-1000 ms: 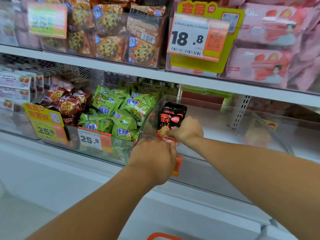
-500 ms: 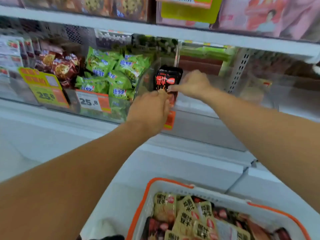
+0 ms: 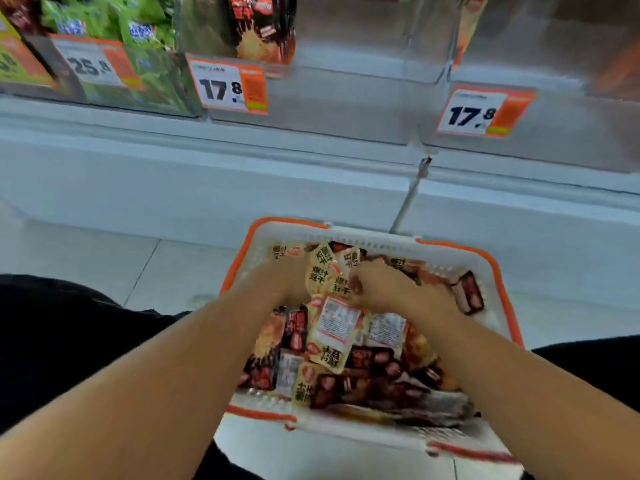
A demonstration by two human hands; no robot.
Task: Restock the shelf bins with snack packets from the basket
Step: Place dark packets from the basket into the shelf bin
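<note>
A white basket with an orange rim (image 3: 498,271) stands on the floor below the shelf, full of black and yellow snack packets (image 3: 332,336). Both my hands are inside it at the far end. My left hand (image 3: 278,282) reaches against a bunch of yellow packets (image 3: 320,271); its fingers are hidden behind them. My right hand (image 3: 379,289) has its fingers curled onto the same yellow packets from the right. One black snack packet (image 3: 263,26) stands upright at the left side of the clear shelf bin (image 3: 346,98) above. The picture is motion-blurred.
Price tags reading 17.8 (image 3: 230,86) hang on the bin fronts, a second one (image 3: 481,112) on the bin to the right. Green packets (image 3: 142,32) fill the bin at the left behind a 25.8 tag (image 3: 91,65). White shelf base and tiled floor lie between.
Both hands let go of the black packet, which stays in the shelf bin, and came down into the basket. My view tilted down from the shelf to the basket.
</note>
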